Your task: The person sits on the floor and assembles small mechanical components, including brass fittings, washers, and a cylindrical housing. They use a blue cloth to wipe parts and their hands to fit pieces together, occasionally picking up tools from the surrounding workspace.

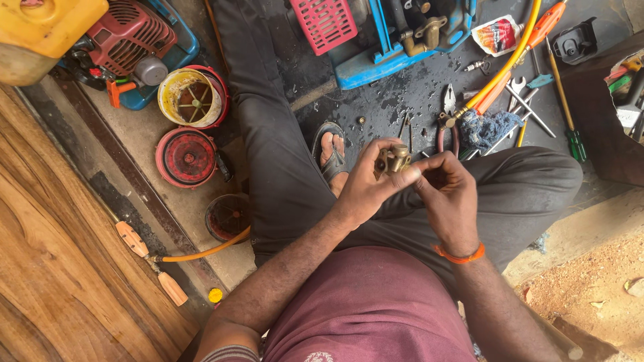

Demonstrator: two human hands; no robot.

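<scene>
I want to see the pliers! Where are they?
In the head view the pliers lie on the dark floor, upper right of the hands, beside the blue rag and the end of the orange hose.

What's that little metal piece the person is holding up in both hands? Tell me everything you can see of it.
The brass fitting is a small, chunky part in a dull yellow-brown metal, with a short round stub at one side and a dark opening on the left. It looks worn and a bit grimy. It is held up above the person's lap and the dark, wet floor, not resting on anything. The left hand grips it from below and behind, while the right hand touches its right side with the fingertips. Finer detail is too small to tell.
</scene>
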